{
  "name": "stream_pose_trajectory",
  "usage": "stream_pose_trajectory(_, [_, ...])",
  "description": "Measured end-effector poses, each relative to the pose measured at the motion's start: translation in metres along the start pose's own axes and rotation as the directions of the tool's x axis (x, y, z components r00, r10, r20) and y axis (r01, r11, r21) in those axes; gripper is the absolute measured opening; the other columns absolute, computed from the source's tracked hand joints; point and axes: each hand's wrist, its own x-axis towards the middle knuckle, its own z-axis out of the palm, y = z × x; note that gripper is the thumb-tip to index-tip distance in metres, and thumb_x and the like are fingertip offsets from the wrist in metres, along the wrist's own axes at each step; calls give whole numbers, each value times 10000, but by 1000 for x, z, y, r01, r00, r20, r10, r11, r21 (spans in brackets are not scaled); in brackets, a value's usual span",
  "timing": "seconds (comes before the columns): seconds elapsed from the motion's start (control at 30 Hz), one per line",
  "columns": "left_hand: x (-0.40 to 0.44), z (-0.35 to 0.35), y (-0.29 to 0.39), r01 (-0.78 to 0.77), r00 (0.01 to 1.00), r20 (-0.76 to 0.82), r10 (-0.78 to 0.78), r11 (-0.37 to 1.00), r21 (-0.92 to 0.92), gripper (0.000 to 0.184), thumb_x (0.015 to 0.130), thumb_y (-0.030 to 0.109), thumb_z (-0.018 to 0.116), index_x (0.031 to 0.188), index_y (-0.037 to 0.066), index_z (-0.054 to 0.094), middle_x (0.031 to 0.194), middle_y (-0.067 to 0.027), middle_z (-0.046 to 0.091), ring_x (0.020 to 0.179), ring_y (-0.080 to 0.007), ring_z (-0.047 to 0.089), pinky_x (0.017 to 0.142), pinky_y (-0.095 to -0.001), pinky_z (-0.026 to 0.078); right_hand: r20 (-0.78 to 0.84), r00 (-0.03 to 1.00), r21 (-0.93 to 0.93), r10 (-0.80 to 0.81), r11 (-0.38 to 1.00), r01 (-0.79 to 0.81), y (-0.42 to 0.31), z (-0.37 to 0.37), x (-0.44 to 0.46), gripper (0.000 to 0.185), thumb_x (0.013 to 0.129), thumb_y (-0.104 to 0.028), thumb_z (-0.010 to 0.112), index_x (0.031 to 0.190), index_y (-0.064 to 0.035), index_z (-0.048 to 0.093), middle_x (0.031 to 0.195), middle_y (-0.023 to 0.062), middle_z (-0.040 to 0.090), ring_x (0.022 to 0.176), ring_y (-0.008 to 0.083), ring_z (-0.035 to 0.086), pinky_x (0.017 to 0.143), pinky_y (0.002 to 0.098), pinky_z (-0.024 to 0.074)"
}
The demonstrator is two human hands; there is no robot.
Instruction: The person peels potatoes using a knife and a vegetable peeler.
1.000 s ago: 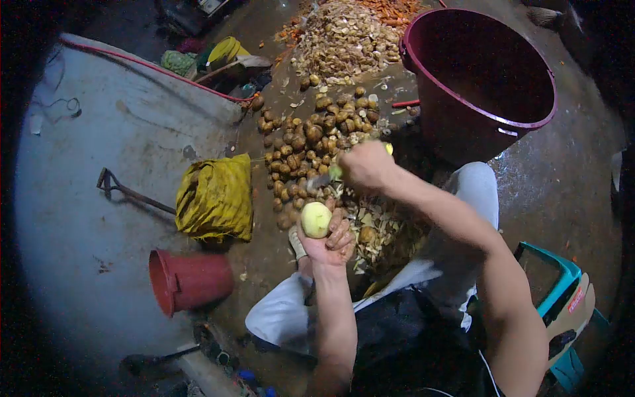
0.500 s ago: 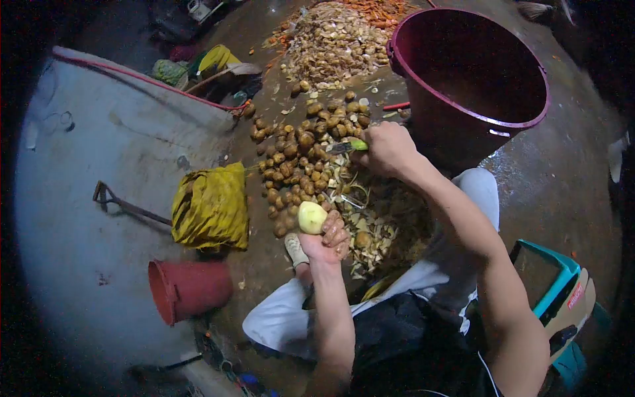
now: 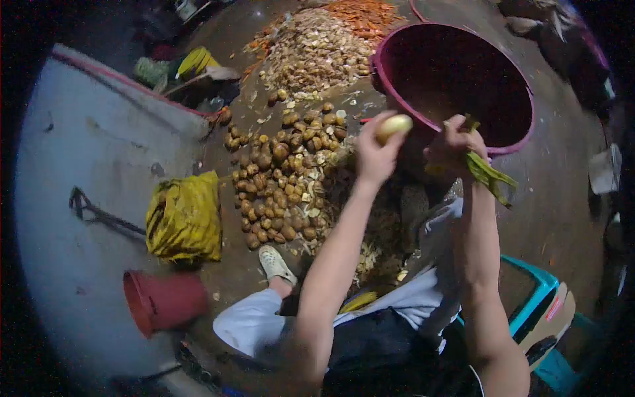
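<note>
In my left hand (image 3: 377, 153) is a pale peeled potato (image 3: 395, 127), gripped by the fingers near the left rim of the large maroon tub (image 3: 433, 126). My right hand (image 3: 455, 149) is closed in front of that tub, around a green-wrapped tool (image 3: 491, 173). Loose green strips hang from the fist; the tool's working end cannot be made out. To the left of both hands lies a heap of unpeeled brown potatoes (image 3: 281, 152) on the ground. Peelings (image 3: 368, 261) are scattered between my legs.
Pale peelings (image 3: 321, 49) and orange peelings (image 3: 364, 18) form a mound behind. A yellow sack (image 3: 185, 218), a smaller red bucket (image 3: 165, 301) and a long-handled tool (image 3: 109, 215) are at left. A teal crate-like object (image 3: 532, 304) stands at right.
My left hand has moved up and right with the peeled potato, towards the tub. My right hand has shifted right with the green-wrapped tool. The view has turned slightly right.
</note>
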Motion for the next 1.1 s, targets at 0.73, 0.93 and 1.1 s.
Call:
stream_pose_trajectory(0.73, [-79,-124,-237,258,965,-111,-237,787,561,561,703,39,648,1245,-6,508,1352,-259,368,1228,-423,403,1035,-441,367,-106,883,-910,458,312,-271,62,70,50,421,724,-204,742,1039,9,561,902,162,615,777,293,596,717,401,485])
stream_pose_trajectory(0.93, [-83,-300,-338,594,797,-505,-331,583,554,461,720,61,650,1171,42,557,1207,-225,481,1165,-407,457,991,-445,390,73,847,-988,527,-77,133,133,73,75,196,670,-201,686,719,-18,638,699,227,609,690,412,598,618,451,480])
stream_pose_trajectory(1.1, [-19,-390,-405,608,787,-540,-297,518,602,563,750,84,660,1287,69,492,1338,-225,415,1235,-402,417,1036,-428,369,56,803,-979,594,-127,162,158,79,85,195,668,-201,701,730,-29,636,696,204,615,707,406,601,627,450,481])
